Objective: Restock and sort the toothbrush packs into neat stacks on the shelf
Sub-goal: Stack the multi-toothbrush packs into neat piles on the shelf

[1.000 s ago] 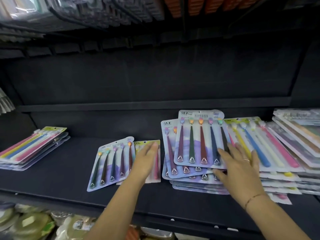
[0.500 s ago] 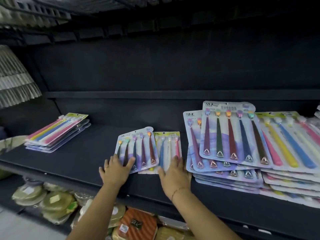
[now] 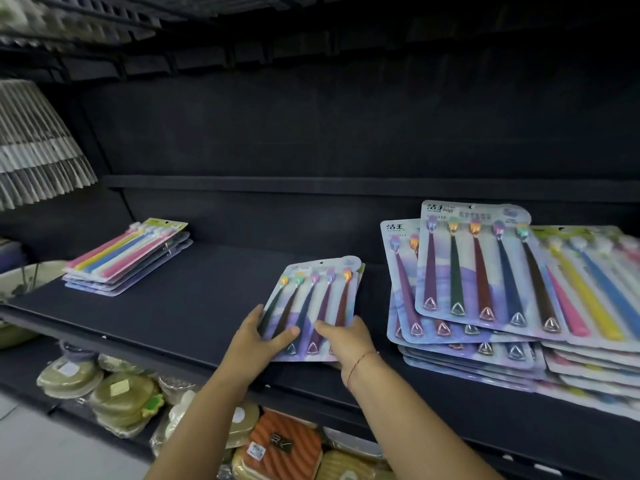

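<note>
Head view: my left hand (image 3: 258,336) and right hand (image 3: 346,341) pinch the purple toothbrush pack (image 3: 315,296) by its near end, thumbs on top, over the shelf's (image 3: 207,299) front edge. The second pack (image 3: 363,271), barely showing beneath, could slip out and fall off that edge if my grip loosens.

The brand 洁王 is printed in dark characters at the upper left corner of the top purple pack (image 3: 485,268) of the stack, and again on the pack beneath it (image 3: 398,265); the smaller print beside it, the held pack (image 3: 318,292) header and the orange packet (image 3: 277,441) label are too blurred to read
</note>
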### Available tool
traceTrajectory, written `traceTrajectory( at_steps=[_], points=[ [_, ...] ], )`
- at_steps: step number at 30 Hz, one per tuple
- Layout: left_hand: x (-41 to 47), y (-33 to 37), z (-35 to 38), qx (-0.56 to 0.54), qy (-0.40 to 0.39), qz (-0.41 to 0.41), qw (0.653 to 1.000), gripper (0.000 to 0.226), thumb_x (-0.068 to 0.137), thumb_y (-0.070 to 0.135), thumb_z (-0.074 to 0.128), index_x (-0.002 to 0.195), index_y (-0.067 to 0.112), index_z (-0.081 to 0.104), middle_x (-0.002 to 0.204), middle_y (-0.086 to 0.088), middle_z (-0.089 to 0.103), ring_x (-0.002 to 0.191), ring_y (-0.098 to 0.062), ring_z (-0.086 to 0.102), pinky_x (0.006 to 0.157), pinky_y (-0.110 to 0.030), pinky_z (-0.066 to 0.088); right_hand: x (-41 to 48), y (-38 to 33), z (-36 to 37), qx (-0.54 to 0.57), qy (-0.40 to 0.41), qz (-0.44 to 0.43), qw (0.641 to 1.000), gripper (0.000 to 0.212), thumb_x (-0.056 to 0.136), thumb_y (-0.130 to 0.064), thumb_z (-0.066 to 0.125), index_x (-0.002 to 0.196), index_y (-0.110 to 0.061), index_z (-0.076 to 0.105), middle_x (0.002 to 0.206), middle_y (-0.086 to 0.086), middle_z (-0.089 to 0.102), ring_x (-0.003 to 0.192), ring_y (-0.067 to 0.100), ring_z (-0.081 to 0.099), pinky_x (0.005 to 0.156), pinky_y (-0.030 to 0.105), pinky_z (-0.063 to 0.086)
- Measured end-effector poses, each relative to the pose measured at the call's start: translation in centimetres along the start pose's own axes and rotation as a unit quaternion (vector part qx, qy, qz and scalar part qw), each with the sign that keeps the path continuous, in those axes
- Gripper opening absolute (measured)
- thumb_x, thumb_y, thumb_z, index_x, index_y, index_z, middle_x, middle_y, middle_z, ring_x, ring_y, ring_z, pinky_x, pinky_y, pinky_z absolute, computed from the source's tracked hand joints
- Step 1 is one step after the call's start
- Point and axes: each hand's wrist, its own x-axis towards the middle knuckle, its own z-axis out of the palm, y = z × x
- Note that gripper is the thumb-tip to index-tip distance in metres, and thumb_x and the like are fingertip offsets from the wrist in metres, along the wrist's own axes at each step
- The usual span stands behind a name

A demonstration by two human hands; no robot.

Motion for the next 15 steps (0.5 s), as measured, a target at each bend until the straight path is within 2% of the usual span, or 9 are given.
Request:
traceTrajectory(
  at_steps=[1, 3, 4, 6, 7, 8, 11, 13, 15],
  points=[
    [-0.5, -0.1, -0.1, -0.026, -0.005, 0.003, 1.0, 0.097, 0.08, 0.042, 0.076, 0.156, 0.018, 0.02, 0.159, 0.003, 0.027, 0.143, -0.017, 0.031, 0.112, -0.031, 0.03, -0.5, 0.5, -0.2, -0.01, 0.005, -0.027, 1.0, 0.052, 0.08, -0.013, 0.076, 0.127, -0.006, 0.054, 0.117, 0.011, 0.066, 0.103, 0.025, 0.066, 0.091, 0.039, 0.055],
    [-1.8, 0.6, -0.3, -0.093, -0.009, 0.007, 0.996, 0.097, 0.078, 0.045, 0.075, 0.155, 0.022, 0.02, 0.158, 0.003, 0.031, 0.141, -0.015, 0.036, 0.112, -0.031, 0.034, -2.0, 0.6, -0.5, -0.018, -0.016, -0.095, 0.995, 0.041, 0.085, -0.004, 0.07, 0.124, -0.011, 0.057, 0.109, 0.003, 0.069, 0.094, 0.011, 0.067, 0.081, 0.024, 0.056],
    [-2.7, 1.4, -0.4, -0.117, -0.003, 0.016, 0.993, 0.089, 0.078, 0.045, 0.073, 0.152, 0.028, 0.026, 0.152, 0.006, 0.039, 0.135, -0.01, 0.044, 0.108, -0.028, 0.039, -3.0, 0.2, -0.6, -0.037, -0.037, -0.137, 0.989, 0.041, 0.087, 0.0, 0.066, 0.123, -0.017, 0.057, 0.105, -0.004, 0.069, 0.091, 0.003, 0.067, 0.075, 0.015, 0.053],
    [-4.2, 3.4, -0.5, -0.14, 0.024, 0.058, 0.988, 0.05, 0.085, 0.037, 0.069, 0.128, 0.044, 0.045, 0.122, 0.017, 0.062, 0.11, 0.004, 0.061, 0.084, -0.013, 0.05, -5.5, -1.2, -1.0, -0.071, -0.064, -0.214, 0.972, 0.049, 0.089, -0.001, 0.063, 0.128, -0.03, 0.053, 0.108, -0.014, 0.068, 0.097, -0.001, 0.065, 0.077, 0.01, 0.05],
    [-4.8, 4.6, -0.5, -0.144, 0.038, 0.094, 0.984, 0.039, 0.087, 0.034, 0.068, 0.119, 0.045, 0.05, 0.11, 0.019, 0.067, 0.102, 0.001, 0.066, 0.074, -0.012, 0.052, -6.7, -2.0, -1.4, -0.082, -0.067, -0.251, 0.962, 0.053, 0.091, -0.004, 0.062, 0.133, -0.033, 0.049, 0.113, -0.017, 0.066, 0.101, -0.004, 0.063, 0.079, 0.009, 0.049],
    [-5.5, 6.0, -0.4, -0.144, 0.047, 0.127, 0.98, 0.036, 0.087, 0.033, 0.068, 0.119, 0.044, 0.053, 0.107, 0.018, 0.07, 0.099, -0.004, 0.068, 0.073, -0.015, 0.054, -7.8, -3.0, -2.2, -0.091, -0.06, -0.28, 0.954, 0.055, 0.092, -0.007, 0.061, 0.136, -0.037, 0.045, 0.115, -0.023, 0.062, 0.101, -0.011, 0.06, 0.078, 0.006, 0.047],
    [-6.3, 10.2, 0.9, -0.159, 0.014, 0.182, 0.97, 0.042, 0.089, 0.03, 0.07, 0.128, 0.038, 0.055, 0.113, 0.012, 0.07, 0.101, -0.011, 0.069, 0.083, -0.031, 0.056, -9.9, -6.4, -6.6, -0.103, 0.023, -0.342, 0.934, 0.052, 0.095, -0.014, 0.059, 0.132, -0.044, 0.037, 0.115, -0.04, 0.044, 0.091, -0.035, 0.044, 0.07, -0.007, 0.035],
    [-6.2, 13.0, 3.1, -0.172, -0.047, 0.199, 0.964, 0.042, 0.091, 0.028, 0.068, 0.13, 0.038, 0.055, 0.115, 0.012, 0.07, 0.104, -0.011, 0.068, 0.086, -0.032, 0.055, -10.3, -8.4, -10.4, -0.099, 0.088, -0.354, 0.926, 0.04, 0.095, -0.017, 0.06, 0.127, -0.038, 0.047, 0.115, -0.034, 0.05, 0.095, -0.028, 0.048, 0.077, -0.004, 0.036],
    [-5.7, 15.6, 5.9, -0.172, -0.102, 0.202, 0.959, 0.039, 0.094, 0.023, 0.065, 0.13, 0.035, 0.056, 0.116, 0.012, 0.069, 0.106, -0.01, 0.067, 0.088, -0.031, 0.054, -9.7, -10.2, -14.0, -0.105, 0.142, -0.334, 0.926, 0.03, 0.095, -0.018, 0.06, 0.124, -0.025, 0.057, 0.11, -0.022, 0.061, 0.097, -0.01, 0.056, 0.079, 0.007, 0.041]
  ],
)
